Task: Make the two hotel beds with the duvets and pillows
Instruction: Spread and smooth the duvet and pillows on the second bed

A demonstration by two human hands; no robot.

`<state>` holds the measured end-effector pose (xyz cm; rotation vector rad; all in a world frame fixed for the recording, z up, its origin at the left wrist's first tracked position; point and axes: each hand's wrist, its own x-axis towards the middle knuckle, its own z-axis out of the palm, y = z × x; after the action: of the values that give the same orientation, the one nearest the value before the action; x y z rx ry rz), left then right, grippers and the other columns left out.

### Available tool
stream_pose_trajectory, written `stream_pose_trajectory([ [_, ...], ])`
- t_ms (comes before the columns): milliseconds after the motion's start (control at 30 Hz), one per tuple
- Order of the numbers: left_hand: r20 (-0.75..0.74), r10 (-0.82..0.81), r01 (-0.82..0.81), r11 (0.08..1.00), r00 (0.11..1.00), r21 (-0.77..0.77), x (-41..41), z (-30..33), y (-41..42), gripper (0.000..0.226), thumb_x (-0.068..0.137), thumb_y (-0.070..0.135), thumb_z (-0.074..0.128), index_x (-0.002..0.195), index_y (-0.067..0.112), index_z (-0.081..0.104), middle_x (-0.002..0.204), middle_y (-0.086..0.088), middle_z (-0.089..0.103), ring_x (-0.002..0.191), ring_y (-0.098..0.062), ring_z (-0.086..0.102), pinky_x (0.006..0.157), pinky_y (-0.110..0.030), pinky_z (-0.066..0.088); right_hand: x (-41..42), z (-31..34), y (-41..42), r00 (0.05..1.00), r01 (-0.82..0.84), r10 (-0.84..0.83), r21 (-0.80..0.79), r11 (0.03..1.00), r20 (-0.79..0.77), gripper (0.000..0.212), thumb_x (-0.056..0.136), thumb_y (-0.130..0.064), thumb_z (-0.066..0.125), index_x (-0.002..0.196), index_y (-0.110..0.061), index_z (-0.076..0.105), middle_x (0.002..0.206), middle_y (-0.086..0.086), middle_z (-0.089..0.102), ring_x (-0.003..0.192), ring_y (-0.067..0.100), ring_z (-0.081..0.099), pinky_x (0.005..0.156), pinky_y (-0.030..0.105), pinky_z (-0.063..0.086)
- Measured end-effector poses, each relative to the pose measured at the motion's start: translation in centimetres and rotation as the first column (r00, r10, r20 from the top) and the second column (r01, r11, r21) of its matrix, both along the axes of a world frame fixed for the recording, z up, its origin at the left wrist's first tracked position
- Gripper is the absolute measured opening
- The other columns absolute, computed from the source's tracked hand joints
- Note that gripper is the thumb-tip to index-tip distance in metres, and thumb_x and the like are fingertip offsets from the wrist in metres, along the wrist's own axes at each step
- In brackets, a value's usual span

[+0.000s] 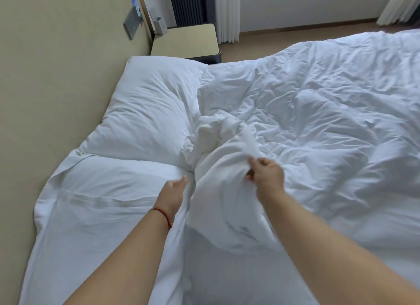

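Note:
A white duvet (318, 122) lies crumpled over the right part of the bed, its near corner bunched into a raised fold in the middle. My right hand (266, 175) pinches that raised fold from above. My left hand (175, 188), with a red string on the wrist, presses against the duvet's left edge where it meets the bottom sheet (102, 213); whether it grips cloth I cannot tell. One white pillow (147, 109) rests at the head of the bed against the beige wall. The sheet at the near left lies bare.
A beige-topped bedside table (186, 41) stands beyond the pillow, with a white holder (159, 24) on it. A switch panel (133, 22) sits on the beige wall at left. White curtains (227, 13) hang at the back, above wooden floor (284, 35).

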<state>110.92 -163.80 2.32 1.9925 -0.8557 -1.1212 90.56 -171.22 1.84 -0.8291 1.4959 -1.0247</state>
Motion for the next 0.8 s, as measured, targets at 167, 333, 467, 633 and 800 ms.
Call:
stream_pose_trajectory([
  [167, -0.413, 0.259, -0.098, 0.923, 0.873, 0.371, -1.8, -4.2, 2.2, 0.059, 0.085, 0.074, 0.044, 0.096, 0.018, 0.059, 0.066, 0.0, 0.05, 0.101, -0.014, 0.053, 0.087, -0.033, 0.046, -4.4, 2.2, -5.9, 0.939, 0.228, -0.236, 0.06, 0.972, 0.249, 0.02, 0.092, -0.011, 0.062, 0.073, -0.009, 0.056, 0.067, 0.006, 0.052, 0.058, 0.014, 0.053, 0.048, 0.021, 0.054],
  [333, -0.731, 0.338, -0.133, 0.936, 0.592, 0.325, -5.5, -4.9, 0.6, 0.072, 0.085, 0.075, 0.042, 0.122, 0.017, 0.063, 0.112, -0.008, 0.068, 0.096, -0.026, 0.061, 0.084, -0.037, 0.05, -6.2, -0.1, -5.6, 0.923, 0.262, -0.288, 0.129, 0.956, 0.257, 0.011, 0.091, -0.008, 0.062, 0.083, -0.006, 0.056, 0.077, 0.011, 0.061, 0.065, 0.018, 0.061, 0.048, 0.023, 0.055],
  [467, -0.818, 0.266, -0.236, 0.958, 0.509, 0.164, -7.5, -2.8, -0.7, 0.046, 0.091, 0.042, 0.057, 0.127, 0.014, 0.063, 0.115, -0.012, 0.07, 0.106, -0.029, 0.065, 0.09, -0.041, 0.052, -6.6, -0.3, -5.2, 0.909, 0.224, -0.258, 0.139, 0.965, 0.329, 0.011, 0.097, -0.006, 0.051, 0.088, -0.003, 0.056, 0.08, 0.014, 0.063, 0.064, 0.019, 0.066, 0.051, 0.026, 0.057],
  [633, -0.932, 0.293, -0.256, 0.937, 0.213, 0.237, -7.0, -0.5, 0.0, 0.052, 0.089, 0.055, 0.053, 0.122, 0.018, 0.067, 0.12, -0.012, 0.068, 0.107, -0.032, 0.065, 0.094, -0.044, 0.049, -5.3, 2.3, -3.4, 0.927, -0.064, 0.027, 0.088, 0.994, 0.375, 0.015, 0.101, -0.018, 0.045, 0.092, -0.01, 0.053, 0.084, 0.011, 0.062, 0.077, 0.019, 0.063, 0.069, 0.025, 0.056],
  [800, -0.952, 0.134, -0.475, 0.88, 0.275, -0.013, -7.9, 3.9, 2.1, 0.033, 0.1, 0.03, 0.045, 0.122, 0.015, 0.065, 0.105, -0.006, 0.073, 0.094, -0.021, 0.071, 0.081, -0.04, 0.059, -4.8, 4.3, -0.8, 0.939, -0.303, 0.313, -0.089, 0.949, 0.144, 0.012, 0.097, -0.032, 0.052, 0.1, -0.024, 0.061, 0.093, -0.003, 0.063, 0.091, 0.012, 0.058, 0.084, 0.023, 0.044],
])
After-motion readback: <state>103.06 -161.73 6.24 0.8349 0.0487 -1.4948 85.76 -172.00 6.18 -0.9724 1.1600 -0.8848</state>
